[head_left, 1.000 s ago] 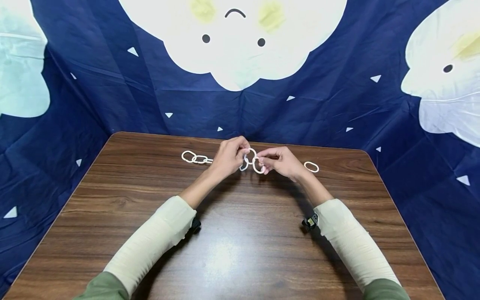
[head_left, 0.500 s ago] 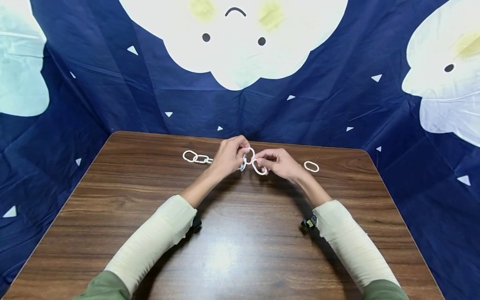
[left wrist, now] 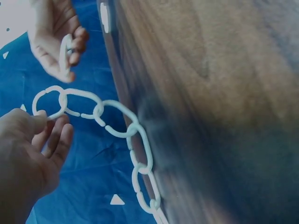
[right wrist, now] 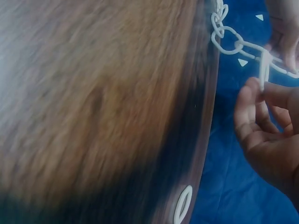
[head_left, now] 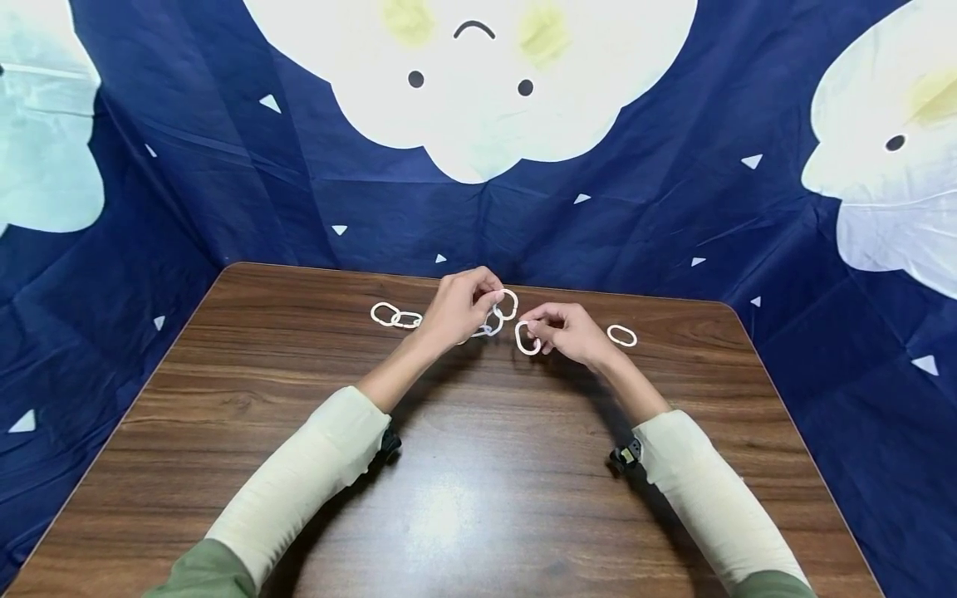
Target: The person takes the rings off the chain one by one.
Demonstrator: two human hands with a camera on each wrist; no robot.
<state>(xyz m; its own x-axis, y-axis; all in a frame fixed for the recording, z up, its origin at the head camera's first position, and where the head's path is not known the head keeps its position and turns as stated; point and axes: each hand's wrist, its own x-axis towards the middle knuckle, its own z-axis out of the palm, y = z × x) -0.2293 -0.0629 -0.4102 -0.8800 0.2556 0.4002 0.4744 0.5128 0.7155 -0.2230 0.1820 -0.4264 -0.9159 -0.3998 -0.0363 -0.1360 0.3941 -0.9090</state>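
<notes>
My left hand [head_left: 465, 306] pinches the end link [left wrist: 55, 87] of a white plastic chain [left wrist: 148, 149] between thumb and fingers. From there the chain dips to the table and runs left, partly hidden behind that hand in the head view. A separate oval white link [head_left: 517, 337] is pinched by my right hand [head_left: 570, 332], just right of the chain's end. In the left wrist view a gap shows between this link and the chain. Small slits are visible in the sides of several chain links.
One more white link [head_left: 624, 345] lies on the brown wooden table [head_left: 478, 432], right of my right hand. The chain's far end [head_left: 383, 305] rests at the left. Behind the table's back edge hangs a dark blue cloth [head_left: 389, 208] with white clouds.
The right hand's link overlapped the chain's end link in both earlier head frames; now it stands apart, moved slightly right and toward me. The chain's resting end has shifted slightly right.
</notes>
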